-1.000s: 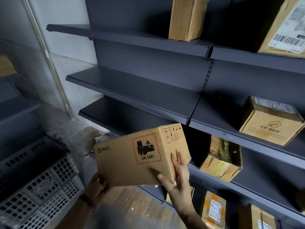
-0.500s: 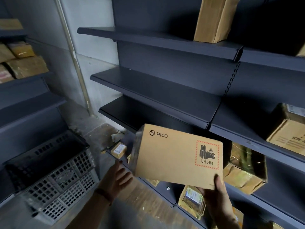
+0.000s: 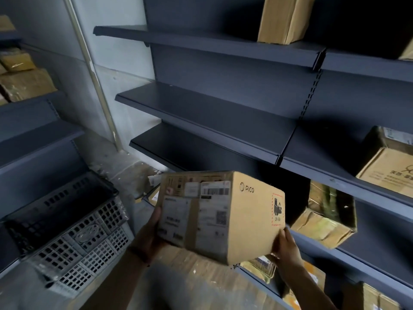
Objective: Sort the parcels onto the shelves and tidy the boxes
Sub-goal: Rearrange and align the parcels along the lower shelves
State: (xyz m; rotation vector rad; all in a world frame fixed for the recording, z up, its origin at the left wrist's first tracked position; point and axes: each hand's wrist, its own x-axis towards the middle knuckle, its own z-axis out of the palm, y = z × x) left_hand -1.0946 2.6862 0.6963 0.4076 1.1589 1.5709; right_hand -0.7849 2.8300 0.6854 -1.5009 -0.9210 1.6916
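A tall dark grey metal shelving unit (image 3: pixel 212 113) fills the wall ahead of both hands, and its bare shelves rise above and beyond them. To the left of the left hand, lower down, a grey perforated plastic crate (image 3: pixel 73 238) sits tilted on the floor.

Between the two hands, in front of the shelving and touching no shelf, is a brown cardboard box printed "PICO" (image 3: pixel 223 215). It is tilted, with its face of white shipping labels turned to the camera and a red-bordered battery warning mark on the side nearer the right hand.

Well above the right hand, a tall plain cardboard parcel (image 3: pixel 286 19) stands on the top shelf. Up and to the right of that hand, a cardboard box with dark printed characters (image 3: pixel 388 164) rests on a shelf. Just right of the hand, a crumpled box wrapped in shiny tape (image 3: pixel 324 218) leans on the shelf below. Far to the left of the left hand, a stack of tape-wrapped parcels (image 3: pixel 24 83) sits on a second shelving unit. Just beyond the left hand, small labelled parcels (image 3: pixel 154 195) lie on the floor.

The left hand (image 3: pixel 152 233) clasps the box's lower left end, thumb lying up the labelled face; its fingers are hidden underneath. The right hand (image 3: pixel 283 245) grips the box's lower right corner from below, with its fingers wrapped against the cardboard. A dark band (image 3: pixel 138 253) circles the left wrist.
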